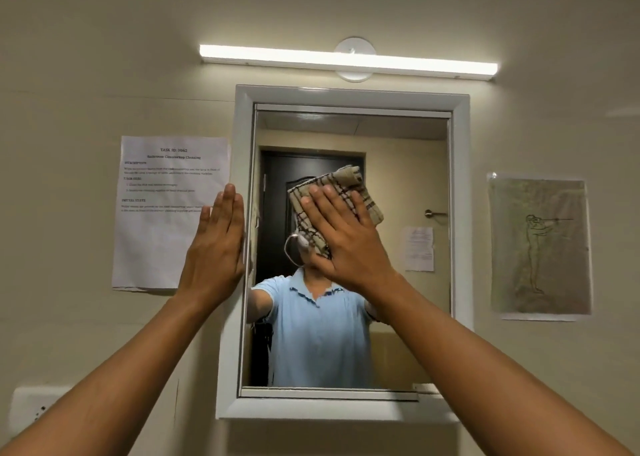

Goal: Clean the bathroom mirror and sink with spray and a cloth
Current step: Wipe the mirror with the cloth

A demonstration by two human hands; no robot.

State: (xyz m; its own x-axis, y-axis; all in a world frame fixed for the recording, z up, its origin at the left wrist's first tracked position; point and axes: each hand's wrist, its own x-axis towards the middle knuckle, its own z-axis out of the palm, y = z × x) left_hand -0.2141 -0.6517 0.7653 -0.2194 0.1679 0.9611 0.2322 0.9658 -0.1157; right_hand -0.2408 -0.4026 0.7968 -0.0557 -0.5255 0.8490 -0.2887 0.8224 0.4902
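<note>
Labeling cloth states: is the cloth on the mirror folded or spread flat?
Folded. The cloth shows doubled layers and a thick bunched edge beside the right hand, which presses it flat-palmed against the mirror.

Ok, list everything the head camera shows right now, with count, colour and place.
mirror: one, white frame, centre of the wall.
cloth: one, beige with dark checks, pressed flat on the mirror glass, upper middle.
light bar: one, white, lit, above the mirror.
printed sheet: one, white, on the wall left of the mirror.
drawing: one, brownish line figure, on the wall right of the mirror.
wall socket: one, white, lower left corner.
left hand: flat against the mirror frame's left edge.
right hand: fingers spread over the cloth.
</note>
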